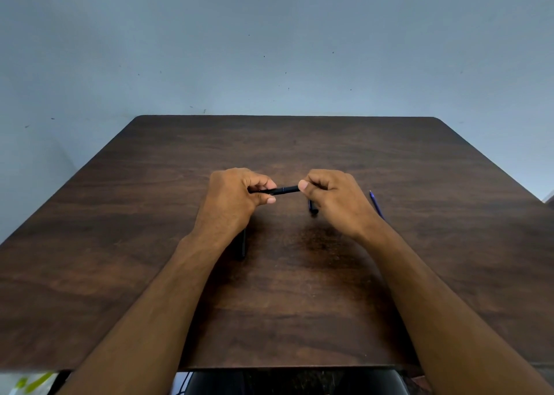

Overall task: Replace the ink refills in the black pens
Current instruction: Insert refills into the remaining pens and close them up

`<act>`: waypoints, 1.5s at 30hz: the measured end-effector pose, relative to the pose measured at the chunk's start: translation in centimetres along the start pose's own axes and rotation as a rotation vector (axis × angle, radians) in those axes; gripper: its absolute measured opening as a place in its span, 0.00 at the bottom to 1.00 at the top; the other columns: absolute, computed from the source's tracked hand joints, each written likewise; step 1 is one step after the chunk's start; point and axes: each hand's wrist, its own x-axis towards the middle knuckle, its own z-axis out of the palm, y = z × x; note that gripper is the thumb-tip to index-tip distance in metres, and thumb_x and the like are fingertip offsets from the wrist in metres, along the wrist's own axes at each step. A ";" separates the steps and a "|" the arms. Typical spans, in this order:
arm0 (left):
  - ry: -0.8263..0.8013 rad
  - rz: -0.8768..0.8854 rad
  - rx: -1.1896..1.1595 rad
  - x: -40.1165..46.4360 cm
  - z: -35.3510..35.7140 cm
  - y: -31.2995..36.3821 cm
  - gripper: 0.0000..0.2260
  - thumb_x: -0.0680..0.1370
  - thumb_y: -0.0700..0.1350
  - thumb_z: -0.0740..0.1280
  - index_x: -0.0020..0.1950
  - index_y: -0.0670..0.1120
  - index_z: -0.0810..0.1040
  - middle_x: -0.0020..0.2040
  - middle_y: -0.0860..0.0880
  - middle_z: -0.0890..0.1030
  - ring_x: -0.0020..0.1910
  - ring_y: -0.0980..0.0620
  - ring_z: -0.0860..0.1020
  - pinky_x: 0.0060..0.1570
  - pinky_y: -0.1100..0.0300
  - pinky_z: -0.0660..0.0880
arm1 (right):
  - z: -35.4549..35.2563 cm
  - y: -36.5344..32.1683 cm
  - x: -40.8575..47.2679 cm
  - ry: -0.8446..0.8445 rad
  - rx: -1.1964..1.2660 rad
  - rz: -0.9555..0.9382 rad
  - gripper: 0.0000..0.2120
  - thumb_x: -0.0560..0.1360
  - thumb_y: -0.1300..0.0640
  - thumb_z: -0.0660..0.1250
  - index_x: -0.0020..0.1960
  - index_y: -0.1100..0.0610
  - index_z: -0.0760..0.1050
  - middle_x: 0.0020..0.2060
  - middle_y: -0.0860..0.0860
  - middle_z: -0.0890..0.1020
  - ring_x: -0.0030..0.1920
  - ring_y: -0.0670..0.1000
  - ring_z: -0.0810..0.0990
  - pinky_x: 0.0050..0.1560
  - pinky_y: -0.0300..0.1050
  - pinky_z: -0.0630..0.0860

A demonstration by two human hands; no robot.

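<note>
A black pen [281,190] is held level above the middle of the dark wooden table [299,289]. My left hand [233,199] grips its left end and my right hand [332,198] pinches its right end. A second black pen [242,244] lies on the table, partly hidden under my left wrist. Another black piece [312,208] shows just below my right hand, mostly covered by it. A thin blue refill [376,204] lies on the table to the right of my right hand.
A plain grey-blue wall [269,50] rises right behind the table's far edge. A dark chair or bag [293,382] sits below the table's near edge, and something white and green [30,384] is at the bottom left.
</note>
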 end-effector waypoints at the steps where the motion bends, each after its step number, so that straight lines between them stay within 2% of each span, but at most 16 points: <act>1: 0.001 -0.001 -0.007 0.0 0.0 0.0 0.12 0.67 0.39 0.79 0.46 0.53 0.86 0.41 0.55 0.84 0.42 0.58 0.81 0.46 0.66 0.77 | -0.1 0.0 0.0 -0.002 0.005 0.002 0.22 0.82 0.53 0.64 0.30 0.48 0.69 0.24 0.41 0.73 0.26 0.40 0.69 0.29 0.30 0.67; 5: 0.009 0.014 -0.015 0.1 0.0 -0.2 0.11 0.69 0.39 0.78 0.48 0.51 0.87 0.43 0.54 0.85 0.44 0.57 0.81 0.48 0.65 0.76 | -0.1 0.1 0.1 0.012 -0.059 -0.029 0.15 0.82 0.49 0.65 0.36 0.48 0.74 0.29 0.45 0.76 0.28 0.40 0.71 0.30 0.31 0.69; 7: 0.000 0.031 0.000 0.2 0.0 -0.2 0.11 0.69 0.38 0.78 0.48 0.51 0.87 0.43 0.53 0.85 0.44 0.56 0.81 0.47 0.68 0.74 | 0.0 0.2 0.2 0.010 -0.083 -0.038 0.13 0.82 0.49 0.65 0.39 0.47 0.73 0.31 0.46 0.77 0.30 0.40 0.71 0.31 0.31 0.68; 10: 0.006 0.034 -0.002 0.2 0.1 -0.2 0.11 0.69 0.38 0.78 0.47 0.50 0.87 0.43 0.52 0.85 0.44 0.57 0.81 0.45 0.75 0.72 | 0.1 0.4 0.3 -0.003 -0.130 -0.081 0.14 0.82 0.52 0.64 0.38 0.45 0.70 0.31 0.45 0.75 0.31 0.38 0.72 0.32 0.30 0.68; 15: 0.019 0.046 0.029 0.0 0.1 -0.1 0.11 0.68 0.39 0.79 0.47 0.51 0.87 0.41 0.55 0.84 0.42 0.60 0.80 0.44 0.76 0.72 | 0.5 0.5 0.3 -0.008 -0.174 -0.112 0.17 0.84 0.52 0.61 0.36 0.47 0.67 0.31 0.44 0.73 0.31 0.42 0.70 0.32 0.33 0.67; 19: 0.029 0.038 0.021 0.0 0.0 0.0 0.11 0.67 0.39 0.79 0.47 0.50 0.87 0.41 0.55 0.84 0.41 0.63 0.79 0.44 0.78 0.70 | 0.6 0.4 0.3 0.002 -0.173 -0.120 0.18 0.84 0.52 0.61 0.35 0.47 0.66 0.30 0.44 0.73 0.31 0.41 0.71 0.33 0.32 0.68; 26: 0.057 -0.014 -0.043 0.1 0.2 -0.1 0.12 0.66 0.40 0.80 0.46 0.52 0.87 0.39 0.58 0.83 0.41 0.61 0.81 0.43 0.74 0.74 | 0.1 0.4 0.2 0.025 -0.107 -0.050 0.16 0.83 0.49 0.62 0.39 0.54 0.75 0.31 0.46 0.75 0.30 0.42 0.70 0.32 0.32 0.68; 31: 0.066 0.017 -0.014 0.1 0.3 0.0 0.12 0.65 0.41 0.81 0.46 0.51 0.87 0.39 0.58 0.83 0.40 0.62 0.80 0.43 0.75 0.72 | -0.1 -0.1 0.2 0.025 -0.110 -0.061 0.18 0.84 0.54 0.62 0.37 0.58 0.73 0.30 0.46 0.73 0.30 0.42 0.69 0.34 0.33 0.67; 35: 0.089 0.040 0.012 0.0 0.3 0.0 0.12 0.65 0.41 0.81 0.46 0.51 0.87 0.39 0.56 0.83 0.41 0.61 0.79 0.43 0.74 0.72 | 0.3 0.0 0.2 0.034 -0.107 -0.049 0.20 0.84 0.53 0.61 0.33 0.55 0.69 0.28 0.46 0.72 0.28 0.43 0.67 0.32 0.33 0.67; 38: 0.099 -0.017 -0.044 -0.1 0.3 0.1 0.12 0.65 0.41 0.81 0.45 0.53 0.86 0.39 0.57 0.83 0.40 0.61 0.80 0.43 0.72 0.75 | 0.3 0.1 0.3 0.046 -0.076 -0.034 0.20 0.83 0.49 0.62 0.33 0.52 0.73 0.26 0.44 0.73 0.27 0.40 0.71 0.30 0.30 0.67; 40: 0.112 -0.055 -0.079 0.0 0.3 0.0 0.12 0.65 0.42 0.81 0.44 0.53 0.86 0.37 0.58 0.82 0.38 0.63 0.80 0.42 0.72 0.76 | 0.1 0.1 0.3 0.100 0.015 0.016 0.23 0.81 0.40 0.62 0.33 0.51 0.78 0.23 0.44 0.74 0.25 0.40 0.70 0.29 0.31 0.66; 42: 0.124 -0.075 -0.086 0.2 0.3 -0.2 0.11 0.65 0.42 0.81 0.45 0.53 0.86 0.36 0.60 0.81 0.36 0.66 0.79 0.39 0.74 0.74 | -0.4 0.3 0.4 0.219 0.124 0.096 0.29 0.78 0.32 0.60 0.33 0.53 0.81 0.24 0.51 0.77 0.27 0.45 0.73 0.33 0.41 0.72; 44: 0.126 -0.085 -0.077 0.3 0.2 -0.3 0.11 0.66 0.42 0.81 0.45 0.52 0.87 0.36 0.61 0.81 0.36 0.66 0.79 0.38 0.75 0.73 | -0.9 0.7 0.6 0.348 0.121 0.128 0.25 0.79 0.36 0.63 0.34 0.53 0.81 0.26 0.56 0.80 0.29 0.48 0.75 0.35 0.45 0.74; 45: 0.120 -0.089 -0.068 0.3 0.2 -0.4 0.11 0.66 0.43 0.81 0.46 0.52 0.87 0.36 0.61 0.81 0.36 0.65 0.79 0.39 0.75 0.73 | -1.0 1.1 0.8 0.380 0.062 0.133 0.21 0.80 0.41 0.65 0.34 0.52 0.80 0.26 0.53 0.79 0.29 0.47 0.75 0.35 0.44 0.73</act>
